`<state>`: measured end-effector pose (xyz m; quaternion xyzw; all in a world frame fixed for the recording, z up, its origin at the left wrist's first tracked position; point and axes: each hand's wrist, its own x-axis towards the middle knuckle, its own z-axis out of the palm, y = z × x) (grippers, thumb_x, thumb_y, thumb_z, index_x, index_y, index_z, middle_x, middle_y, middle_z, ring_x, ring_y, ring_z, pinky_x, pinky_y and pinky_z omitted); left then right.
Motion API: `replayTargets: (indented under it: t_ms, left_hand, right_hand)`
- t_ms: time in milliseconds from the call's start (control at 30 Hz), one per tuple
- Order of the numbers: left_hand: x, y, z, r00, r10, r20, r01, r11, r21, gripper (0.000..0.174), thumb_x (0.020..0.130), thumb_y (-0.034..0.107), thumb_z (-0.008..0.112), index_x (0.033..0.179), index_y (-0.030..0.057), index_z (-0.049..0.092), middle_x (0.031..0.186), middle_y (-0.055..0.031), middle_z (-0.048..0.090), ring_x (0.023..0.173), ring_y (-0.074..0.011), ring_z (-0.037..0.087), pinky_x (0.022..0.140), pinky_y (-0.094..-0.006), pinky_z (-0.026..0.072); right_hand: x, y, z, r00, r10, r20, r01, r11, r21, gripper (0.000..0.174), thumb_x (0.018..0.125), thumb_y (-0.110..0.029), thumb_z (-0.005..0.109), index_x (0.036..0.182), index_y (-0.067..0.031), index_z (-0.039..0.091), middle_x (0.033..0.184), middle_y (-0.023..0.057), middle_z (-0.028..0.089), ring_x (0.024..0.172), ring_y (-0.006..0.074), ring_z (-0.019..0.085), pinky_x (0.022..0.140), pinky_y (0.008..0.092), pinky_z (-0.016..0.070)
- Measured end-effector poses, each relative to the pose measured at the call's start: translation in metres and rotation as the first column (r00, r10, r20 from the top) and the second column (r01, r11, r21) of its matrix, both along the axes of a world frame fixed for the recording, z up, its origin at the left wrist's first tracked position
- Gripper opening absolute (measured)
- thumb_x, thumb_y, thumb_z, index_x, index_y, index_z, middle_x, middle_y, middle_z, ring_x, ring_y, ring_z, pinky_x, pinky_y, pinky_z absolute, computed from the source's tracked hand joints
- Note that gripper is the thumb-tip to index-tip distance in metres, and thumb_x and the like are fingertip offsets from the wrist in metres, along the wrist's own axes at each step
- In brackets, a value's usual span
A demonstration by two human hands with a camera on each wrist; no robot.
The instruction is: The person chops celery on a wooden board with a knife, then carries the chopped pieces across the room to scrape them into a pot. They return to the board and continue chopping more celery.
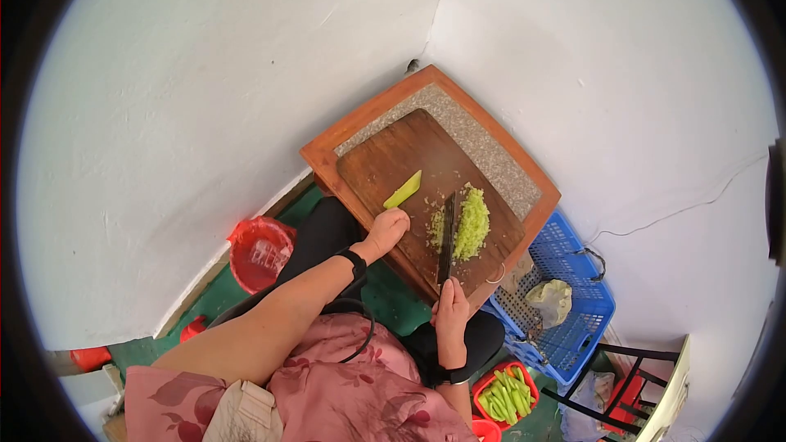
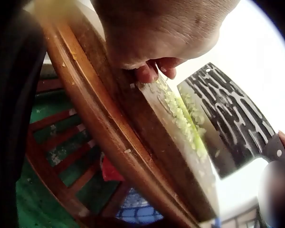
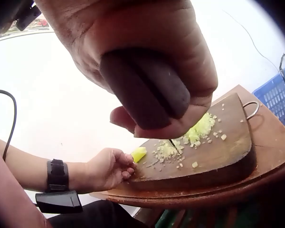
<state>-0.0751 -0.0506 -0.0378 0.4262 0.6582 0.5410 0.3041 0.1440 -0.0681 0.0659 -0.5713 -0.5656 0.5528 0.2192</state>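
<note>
White walls, faintly scuffed, meet in a corner behind a small table. Just right of the frame's centre we see the chopped vegetable heaped on the board, with loose crumbs across the knife from it. One long piece lies to the knife's upper left, near the left hand. Our right hand is wrapped round the knife handle; the left rests at the board's edge, fingers curled in, and we cannot tell whether they touch the piece.

We judge that a careless sideways stroke could catch those fingers, and that sweeping too hard could send crumbs over the edge. Wet scraps underfoot of the blade might also make it skid.

The heap is pale green, moist and fine-grained; the piece is smooth and tapered. The left wrist view shows a broad, dark blade with wavy light streaks. Under them, the thick board is dark, worn wood, set on a speckled tabletop with an orange-brown rim. Farther out, toward the lower right, stands a latticed blue plastic basket.
</note>
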Motion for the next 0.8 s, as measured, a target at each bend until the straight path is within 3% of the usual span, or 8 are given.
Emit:
replayTargets:
  t_ms: [200, 800]
  left_hand:
    - [-0.001, 0.001, 0.004, 1.0, -0.009, -0.001, 0.009, 1.0, 0.004, 0.016, 0.082, 0.011, 0.049, 0.073, 0.0012, 0.059, 0.077, -0.0141, 0.058, 0.078, -0.0299, 0.057, 0.073, -0.0365, 0.0453]
    - [-0.002, 0.0, 0.003, 1.0, -0.018, -0.015, 0.018, 1.0, 0.006, 0.018, 0.082, 0.012, 0.05, 0.073, 0.0004, 0.06, 0.078, -0.0154, 0.059, 0.079, -0.0311, 0.058, 0.073, -0.0374, 0.0457]
  right_hand:
    - [-0.002, -0.004, 0.007, 0.997, 0.008, -0.08, -0.006, 1.0, 0.025, 0.039, 0.101, -0.034, 0.045, 0.122, -0.0028, 0.056, 0.053, -0.001, 0.046, 0.038, 0.0064, 0.041, 0.036, 0.0208, 0.0321]
    - [-0.005, -0.002, 0.003, 0.998, 0.043, -0.034, -0.043, 0.999, -0.007, 0.042, 0.1, -0.034, 0.046, 0.125, -0.0012, 0.055, 0.053, -0.0009, 0.046, 0.04, 0.0067, 0.042, 0.036, 0.0212, 0.0334]
